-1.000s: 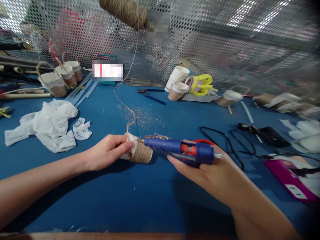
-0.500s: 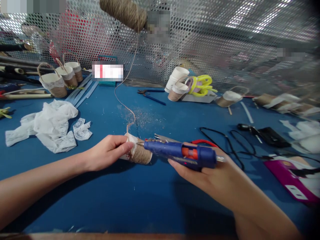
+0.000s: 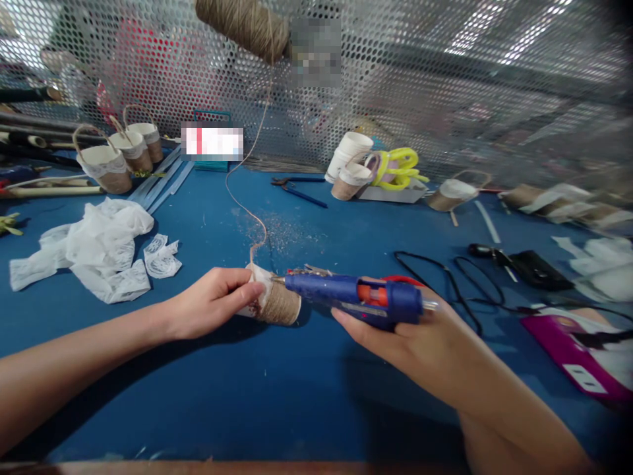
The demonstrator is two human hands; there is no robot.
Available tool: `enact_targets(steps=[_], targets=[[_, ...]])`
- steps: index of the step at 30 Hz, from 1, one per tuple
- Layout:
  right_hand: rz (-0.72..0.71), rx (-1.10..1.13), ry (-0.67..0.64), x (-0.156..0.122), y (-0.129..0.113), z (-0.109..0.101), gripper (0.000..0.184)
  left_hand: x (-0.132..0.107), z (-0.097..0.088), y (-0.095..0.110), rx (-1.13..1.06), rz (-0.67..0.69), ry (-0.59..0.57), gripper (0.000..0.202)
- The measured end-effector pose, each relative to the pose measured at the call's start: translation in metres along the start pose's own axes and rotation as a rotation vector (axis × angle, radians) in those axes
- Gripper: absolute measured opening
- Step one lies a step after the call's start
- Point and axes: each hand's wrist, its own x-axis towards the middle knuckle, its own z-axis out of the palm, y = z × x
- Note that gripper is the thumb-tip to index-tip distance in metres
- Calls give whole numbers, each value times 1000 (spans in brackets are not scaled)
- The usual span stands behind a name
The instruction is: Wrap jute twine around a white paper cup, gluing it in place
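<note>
My left hand is closed on a paper cup that lies on its side, its lower part wound with brown twine and its rim end white. A strand of twine runs from the cup up to a large spool at the top of the view. In my right hand is a blue hot glue gun, with the nozzle at the cup's side just beyond my left thumb. Whether the nozzle touches the cup I cannot tell. Red-handled scissors show partly behind the glue gun.
White lace lies in a heap on the left, with glue sticks behind it. Several twine-wrapped cups with handles stand at the back left. Blue-handled pliers and stacked white cups sit further back. A black cord curls at the right.
The glue gun has shifted very slightly, its nozzle still at the cup's side. My left hand and the cup have stayed in place.
</note>
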Motion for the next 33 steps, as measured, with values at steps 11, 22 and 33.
enact_targets(steps=[11,22,33], targets=[[-30,5,2,-2,1,-1,7,0,-1,-1,18,8,2,34],[4,21,-5,-3,1,1,13,1,0,-2,-17,-13,10,34],[53,107,-54,-3,-8,3,16,2,-1,-1,13,-28,50,38]])
